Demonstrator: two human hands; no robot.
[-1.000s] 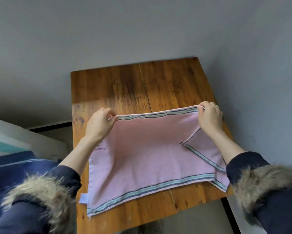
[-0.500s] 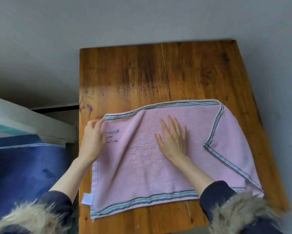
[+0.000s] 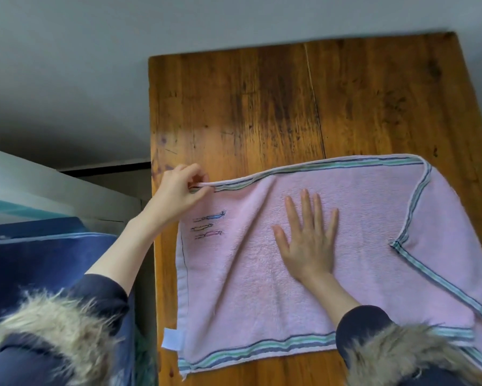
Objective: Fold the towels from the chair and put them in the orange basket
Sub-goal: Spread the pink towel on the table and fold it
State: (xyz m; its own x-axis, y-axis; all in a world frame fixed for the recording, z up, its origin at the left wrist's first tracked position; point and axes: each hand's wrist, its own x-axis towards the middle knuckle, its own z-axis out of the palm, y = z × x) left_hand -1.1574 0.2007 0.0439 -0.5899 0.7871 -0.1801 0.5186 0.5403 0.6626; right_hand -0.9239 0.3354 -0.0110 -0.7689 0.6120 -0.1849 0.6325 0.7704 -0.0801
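On the wooden counter (image 3: 262, 107): pink towel (image 3: 359, 218) spread out, right corner folded over.
Left hand (image 3: 175, 193): grip pinching the towel's far left corner.
Right hand (image 3: 308, 240): flat, fingers spread, pressing the middle.

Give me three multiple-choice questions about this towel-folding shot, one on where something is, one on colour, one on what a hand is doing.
1. Where does the towel lie? A) on the wooden table B) in a basket C) on the floor
2. What is the towel's main colour? A) blue B) pink C) white
3. What is the right hand doing? A) pinching a corner B) hanging idle C) pressing flat on the towel

Answers:
1 A: the pink towel is spread on the wooden table.
2 B: its body is pink, with striped borders.
3 C: the right hand lies flat, fingers spread; the left hand pinches the far-left corner.
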